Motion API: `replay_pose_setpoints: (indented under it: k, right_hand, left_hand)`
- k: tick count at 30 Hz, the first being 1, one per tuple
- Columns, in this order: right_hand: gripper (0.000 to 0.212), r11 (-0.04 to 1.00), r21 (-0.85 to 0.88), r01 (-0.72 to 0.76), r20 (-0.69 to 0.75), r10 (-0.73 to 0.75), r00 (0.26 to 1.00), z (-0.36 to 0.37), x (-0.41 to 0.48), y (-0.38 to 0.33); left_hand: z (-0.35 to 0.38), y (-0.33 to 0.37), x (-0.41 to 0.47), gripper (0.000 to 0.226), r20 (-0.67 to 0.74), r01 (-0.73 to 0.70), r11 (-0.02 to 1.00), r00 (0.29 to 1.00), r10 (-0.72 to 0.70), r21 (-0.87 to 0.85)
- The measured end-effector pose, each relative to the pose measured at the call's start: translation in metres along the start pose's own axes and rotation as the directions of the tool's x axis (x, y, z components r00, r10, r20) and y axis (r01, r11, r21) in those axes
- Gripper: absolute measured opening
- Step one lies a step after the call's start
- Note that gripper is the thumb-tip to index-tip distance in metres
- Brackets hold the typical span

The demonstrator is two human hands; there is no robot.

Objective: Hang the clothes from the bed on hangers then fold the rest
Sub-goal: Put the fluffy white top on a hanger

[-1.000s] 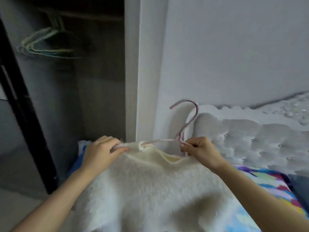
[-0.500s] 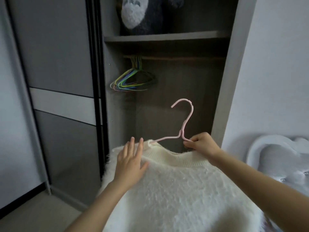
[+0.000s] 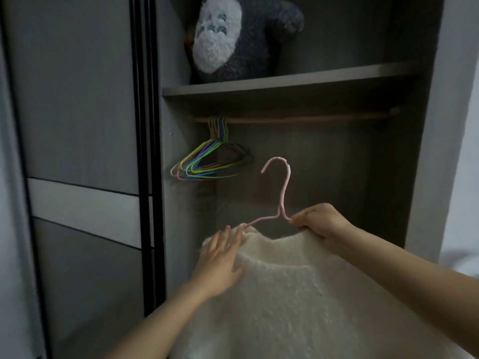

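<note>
I see the white fluffy sweater [image 3: 298,301] on a pink hanger [image 3: 281,203], held before the open wardrobe [image 3: 425,151]. My right hand [image 3: 320,220] grips the hanger's shoulder; my left hand [image 3: 220,260] lies flat on the knit. Coloured hangers [image 3: 207,161] dangle from the rail [image 3: 298,118]; a plush toy [image 3: 233,37] sits on the shelf [image 3: 285,82].

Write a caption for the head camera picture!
Right hand grips a pink hanger holding a white sweater; left hand rests on the sweater.

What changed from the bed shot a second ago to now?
The white sweater on its pink hanger was lifted off the bed and carried to the open wardrobe. The left hand let go of its shoulder and lies flat on it. The right hand still grips the hanger.
</note>
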State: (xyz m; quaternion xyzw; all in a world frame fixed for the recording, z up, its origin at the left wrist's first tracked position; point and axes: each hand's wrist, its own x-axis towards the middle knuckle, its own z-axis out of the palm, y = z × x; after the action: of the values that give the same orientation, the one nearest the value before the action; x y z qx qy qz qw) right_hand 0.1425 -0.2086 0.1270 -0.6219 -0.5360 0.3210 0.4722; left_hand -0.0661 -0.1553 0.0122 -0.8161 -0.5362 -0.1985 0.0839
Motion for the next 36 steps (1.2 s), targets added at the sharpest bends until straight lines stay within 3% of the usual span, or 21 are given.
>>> replay_pose_setpoints:
  k: [5,10,20,25,28,31,36]
  right_hand:
    - [0.01,0.994,0.104,0.03,-0.192,-0.01,0.981,-0.015,0.06,-0.009]
    - [0.009,0.984,0.174,-0.027,-0.354,0.088,0.931,-0.038,0.103,-0.015]
    - [0.002,0.992,0.13,0.001,-0.723,0.094,0.685,-0.064,0.16,-0.055]
    - [0.01,0.994,0.095,-0.044,-0.798,0.103,0.594,-0.092,0.193,-0.067]
    - [0.006,0.994,0.081,-0.079,-0.836,0.111,0.538,-0.108,0.215,-0.075]
    - [0.003,0.995,0.057,-0.079,-0.853,0.09,0.514,-0.123,0.239,-0.081]
    - [0.003,0.992,0.089,-0.089,-0.851,0.122,0.511,-0.148,0.257,-0.087]
  left_hand:
    - [0.005,-0.028,0.081,0.075,-0.172,0.057,0.998,0.983,-0.06,-0.024]
    - [0.008,-0.044,0.153,0.072,-0.292,0.068,0.998,0.954,-0.068,-0.012]
    - [-0.002,-0.066,0.286,0.072,-0.422,-0.144,0.987,0.901,0.103,-0.067]
    - [0.015,-0.069,0.312,0.072,-0.453,-0.238,0.957,0.881,0.14,-0.166]
    - [0.03,-0.075,0.326,0.072,-0.409,-0.19,0.967,0.906,0.107,-0.167]
    - [0.033,-0.076,0.342,0.073,-0.407,-0.124,0.969,0.913,0.027,-0.213]
    - [0.029,-0.07,0.358,0.071,-0.427,-0.13,0.972,0.904,0.035,-0.196]
